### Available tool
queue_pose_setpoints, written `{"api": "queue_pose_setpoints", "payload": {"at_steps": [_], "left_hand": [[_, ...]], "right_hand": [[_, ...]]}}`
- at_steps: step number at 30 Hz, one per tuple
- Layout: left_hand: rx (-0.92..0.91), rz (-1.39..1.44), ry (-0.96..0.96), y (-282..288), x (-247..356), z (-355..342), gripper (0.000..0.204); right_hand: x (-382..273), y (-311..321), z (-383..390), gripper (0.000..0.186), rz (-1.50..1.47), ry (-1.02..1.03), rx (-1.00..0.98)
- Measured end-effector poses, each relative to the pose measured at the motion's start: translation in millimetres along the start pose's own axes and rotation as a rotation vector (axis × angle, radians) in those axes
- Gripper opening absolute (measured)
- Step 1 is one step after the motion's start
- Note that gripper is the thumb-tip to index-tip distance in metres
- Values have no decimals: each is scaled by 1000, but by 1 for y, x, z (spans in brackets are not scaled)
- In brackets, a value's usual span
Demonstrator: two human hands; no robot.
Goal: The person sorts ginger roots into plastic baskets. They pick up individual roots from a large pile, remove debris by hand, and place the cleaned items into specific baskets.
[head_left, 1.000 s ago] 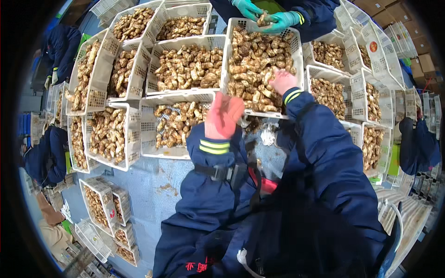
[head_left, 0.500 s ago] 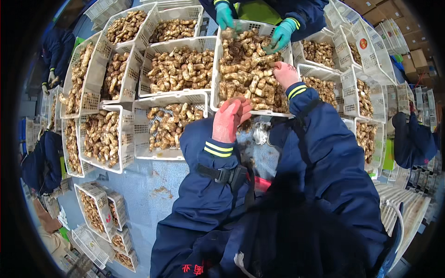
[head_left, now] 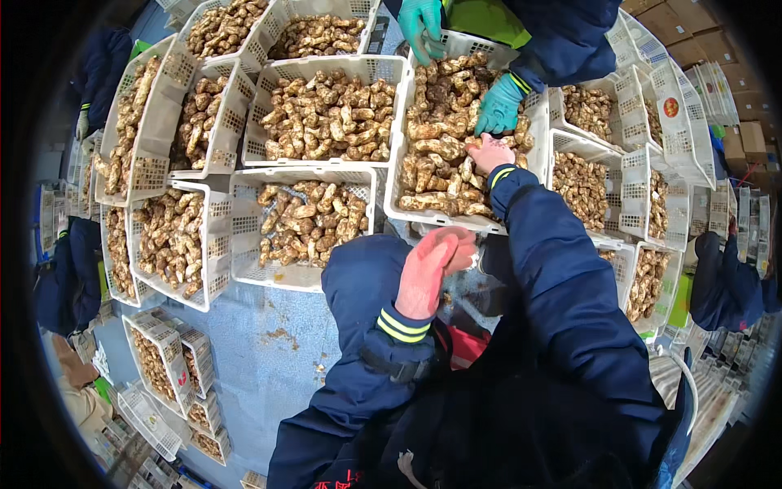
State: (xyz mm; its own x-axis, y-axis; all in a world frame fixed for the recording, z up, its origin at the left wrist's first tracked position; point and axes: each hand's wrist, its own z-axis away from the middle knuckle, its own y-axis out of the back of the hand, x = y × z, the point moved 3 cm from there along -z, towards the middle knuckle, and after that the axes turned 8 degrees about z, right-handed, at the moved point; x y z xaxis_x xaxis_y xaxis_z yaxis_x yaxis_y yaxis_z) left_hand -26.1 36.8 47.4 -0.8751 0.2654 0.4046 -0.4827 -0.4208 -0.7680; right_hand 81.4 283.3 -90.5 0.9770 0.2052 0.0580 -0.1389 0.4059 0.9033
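A white plastic crate (head_left: 394, 183) in front of me is filled with stubby brown-and-white mushrooms (head_left: 440, 175). My right hand (head_left: 490, 153), in a pink glove, reaches into its right side with fingers bent down on a mushroom, which they partly hide. Just outside the near edge is my left hand (head_left: 436, 265), also pink-gloved. Its fingers are curled together towards the right; what is inside them, if anything, is hidden. Across the crate a co-worker's green-gloved hand (head_left: 498, 106) touches the mushrooms right beside my right hand. The co-worker's other green-gloved hand (head_left: 421, 28) hangs over the far left corner.
More crates of mushrooms stand on the left, including a near one (head_left: 277, 277) and one behind it (head_left: 326, 159). Others crowd the right side (head_left: 582, 145). Stacked crates (head_left: 167, 359) sit on the blue floor (head_left: 269, 342) at lower left. Other people work at both edges.
My left hand has drawn back from the crate's near edge and its fingers have curled in. My right hand stays in the crate, now against the co-worker's hand. The view has shifted slightly.
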Motion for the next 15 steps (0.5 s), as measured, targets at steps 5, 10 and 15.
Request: {"api": "queue_pose_setpoints", "payload": {"at_steps": [5,10,15], "left_hand": [[-13,-15,-12,-3,1,-1,31],[99,-162,-202,17,5,-15,33],[-84,-284,-89,-20,10,-3,41]], "right_hand": [[24,17,3,52,-433,76,-120],[10,84,78,47,-1542,310,-448],[-12,143,175,55,-1367,823,-666]]}}
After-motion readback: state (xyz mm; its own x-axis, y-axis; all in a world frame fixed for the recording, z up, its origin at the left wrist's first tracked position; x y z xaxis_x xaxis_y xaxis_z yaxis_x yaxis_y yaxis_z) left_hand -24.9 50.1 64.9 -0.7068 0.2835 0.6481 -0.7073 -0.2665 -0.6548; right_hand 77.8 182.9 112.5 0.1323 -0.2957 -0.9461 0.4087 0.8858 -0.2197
